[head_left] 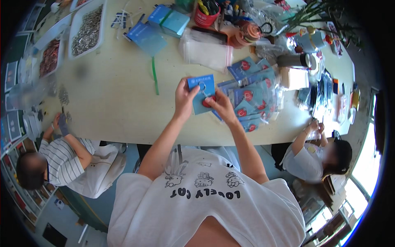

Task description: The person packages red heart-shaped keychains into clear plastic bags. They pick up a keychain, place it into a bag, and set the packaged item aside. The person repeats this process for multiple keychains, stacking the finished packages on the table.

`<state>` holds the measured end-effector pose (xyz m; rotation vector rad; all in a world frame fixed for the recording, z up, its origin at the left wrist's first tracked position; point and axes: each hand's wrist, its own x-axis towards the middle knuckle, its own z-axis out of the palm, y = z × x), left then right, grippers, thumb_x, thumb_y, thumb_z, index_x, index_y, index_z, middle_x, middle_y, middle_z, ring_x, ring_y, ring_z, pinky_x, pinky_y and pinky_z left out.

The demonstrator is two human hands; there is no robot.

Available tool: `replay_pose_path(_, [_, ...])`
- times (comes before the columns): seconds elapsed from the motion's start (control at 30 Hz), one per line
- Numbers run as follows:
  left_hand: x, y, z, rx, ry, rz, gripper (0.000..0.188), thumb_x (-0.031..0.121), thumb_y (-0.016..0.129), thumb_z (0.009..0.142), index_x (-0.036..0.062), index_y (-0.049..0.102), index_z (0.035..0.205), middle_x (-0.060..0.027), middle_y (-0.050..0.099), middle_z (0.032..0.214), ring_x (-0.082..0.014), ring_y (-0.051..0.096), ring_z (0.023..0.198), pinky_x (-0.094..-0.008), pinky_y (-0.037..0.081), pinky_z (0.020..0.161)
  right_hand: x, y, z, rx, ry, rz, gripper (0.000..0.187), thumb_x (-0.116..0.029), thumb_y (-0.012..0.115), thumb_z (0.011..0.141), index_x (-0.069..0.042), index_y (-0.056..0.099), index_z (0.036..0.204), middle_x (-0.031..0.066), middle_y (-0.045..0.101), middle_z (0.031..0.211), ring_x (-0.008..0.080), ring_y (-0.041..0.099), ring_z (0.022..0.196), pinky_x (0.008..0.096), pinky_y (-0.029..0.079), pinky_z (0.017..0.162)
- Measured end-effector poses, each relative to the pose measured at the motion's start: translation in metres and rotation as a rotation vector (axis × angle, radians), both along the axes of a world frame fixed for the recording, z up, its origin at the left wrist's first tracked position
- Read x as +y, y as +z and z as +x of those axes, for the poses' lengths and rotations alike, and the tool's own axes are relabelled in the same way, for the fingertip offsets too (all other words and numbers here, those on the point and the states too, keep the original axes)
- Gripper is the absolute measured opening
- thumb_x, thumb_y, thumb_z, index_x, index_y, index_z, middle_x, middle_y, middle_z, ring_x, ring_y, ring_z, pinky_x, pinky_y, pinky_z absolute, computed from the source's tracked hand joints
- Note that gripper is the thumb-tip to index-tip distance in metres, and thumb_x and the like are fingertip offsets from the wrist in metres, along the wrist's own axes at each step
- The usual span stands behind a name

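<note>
Between my hands, above the table's near middle, is a blue card (198,106) with a keychain lying on its face. The keychain has a metal split ring (203,87) and a round red pendant (208,101). My left hand (184,99) pinches the card's left edge, its thumb over the front near the ring. With its thumb on the red pendant, my right hand (222,106) grips the card's right side. Just right of that hand lies a pile of similar carded keychains (249,96) with red pendants, several in clear bags.
Blue cards (147,39), a banded card stack (169,20) and a green strip (154,76) lie farther off. Clear bags (205,48) sit near an orange jar (245,34). Left is a bin of metal parts (87,33). Two co-workers sit at the left (68,158) and right (306,160).
</note>
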<state>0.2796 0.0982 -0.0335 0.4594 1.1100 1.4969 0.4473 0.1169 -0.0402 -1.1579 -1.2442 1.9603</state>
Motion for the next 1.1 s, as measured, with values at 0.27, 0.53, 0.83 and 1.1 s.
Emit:
replay_pose_path(0.27, [0.053,-0.002,-0.010,-0.040,-0.140,0.061,0.027,-0.005,0.061,0.086,0.0020,0.053,0.110,-0.0042,0.061,0.103,-0.0105,0.058,0.098,-0.0270,0.045,0.090,0.046,0.015,0.008,-0.031,-0.029,0.101,0.049,-0.022,0.064,0.092,0.004,0.046,0.130,0.0136,0.060,0.121,0.0179,0.057,0.112,0.0305,0.046,0.094])
replay_pose_path(0.53, [0.069,-0.020,0.011,-0.173,-0.077,0.076,0.028,-0.005,0.062,0.086,0.0030,0.053,0.111,-0.0030,0.060,0.104,-0.0111,0.058,0.097,-0.0261,0.044,0.089,0.020,-0.004,0.005,-0.120,-0.396,-0.121,0.029,-0.030,0.067,0.090,-0.003,0.068,0.101,-0.0016,0.065,0.090,0.0049,0.057,0.084,0.0234,0.046,0.075])
replay_pose_path(0.83, [0.175,-0.083,0.006,1.557,-0.316,0.422,0.044,0.022,0.079,0.072,0.0098,0.060,0.110,-0.0052,0.055,0.109,-0.0256,0.049,0.107,-0.0408,0.037,0.092,0.007,0.011,0.064,-0.401,-0.581,-0.001,0.027,-0.029,0.067,0.090,-0.003,0.065,0.096,-0.0035,0.061,0.075,-0.0005,0.044,0.061,0.0181,0.035,0.053])
replay_pose_path(1.1, [0.209,-0.106,0.008,1.526,-0.431,0.499,0.049,0.016,0.082,0.064,0.0108,0.053,0.103,-0.0096,0.051,0.108,-0.0297,0.048,0.104,-0.0448,0.038,0.087,-0.017,-0.002,0.089,-0.397,-0.611,0.000,0.026,-0.029,0.068,0.089,-0.003,0.066,0.095,-0.0076,0.054,0.068,0.0000,0.035,0.056,0.0195,0.025,0.049])
